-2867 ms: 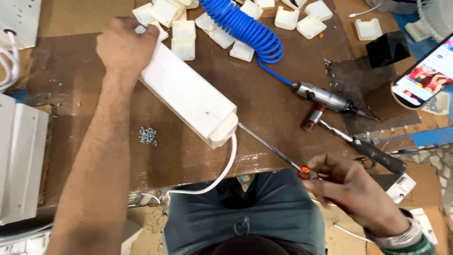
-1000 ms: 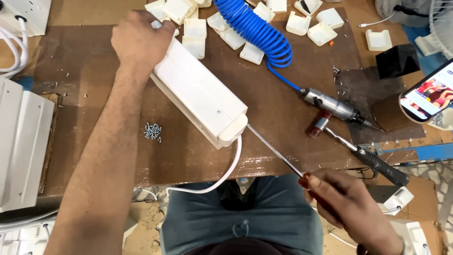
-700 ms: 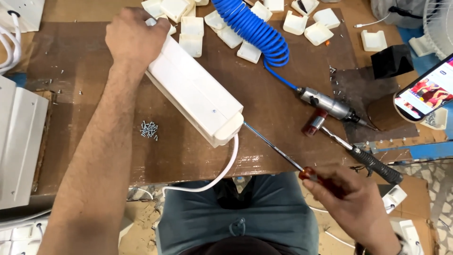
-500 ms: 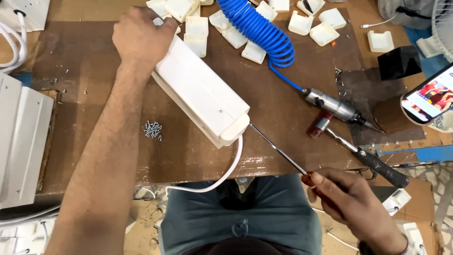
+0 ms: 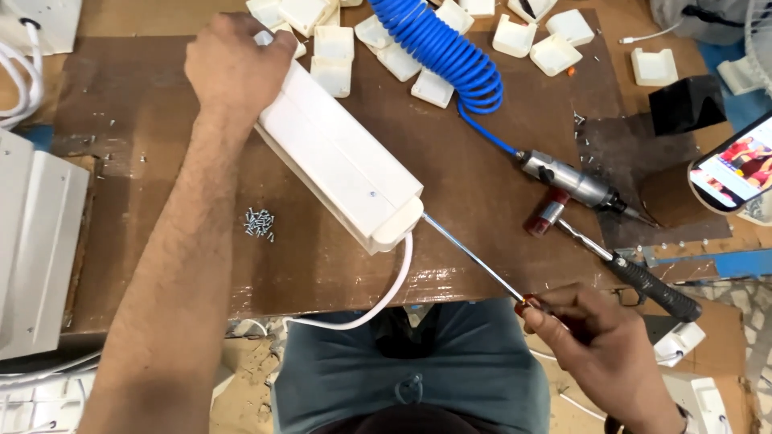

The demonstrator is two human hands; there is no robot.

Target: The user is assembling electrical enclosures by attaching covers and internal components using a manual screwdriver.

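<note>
A long white plastic box (image 5: 338,157) lies slantwise on the brown workbench (image 5: 145,120), with a white cable (image 5: 378,301) leaving its near end. My left hand (image 5: 237,68) grips the box's far end. My right hand (image 5: 595,341) holds a screwdriver (image 5: 474,257) by its red handle. The long metal shaft runs up to the left, and its tip meets the box's near end cap.
A blue coiled air hose (image 5: 442,48) leads to a pneumatic driver (image 5: 575,183). A small hammer (image 5: 619,261) lies beside it. Several white end caps (image 5: 334,60) sit at the far edge. Loose screws (image 5: 259,223) lie left of the box. A phone (image 5: 736,170) is at right, white panels (image 5: 36,241) at left.
The view shifted slightly between frames. My hands hold the same grips, and the screwdriver tip stays at the box's near end.
</note>
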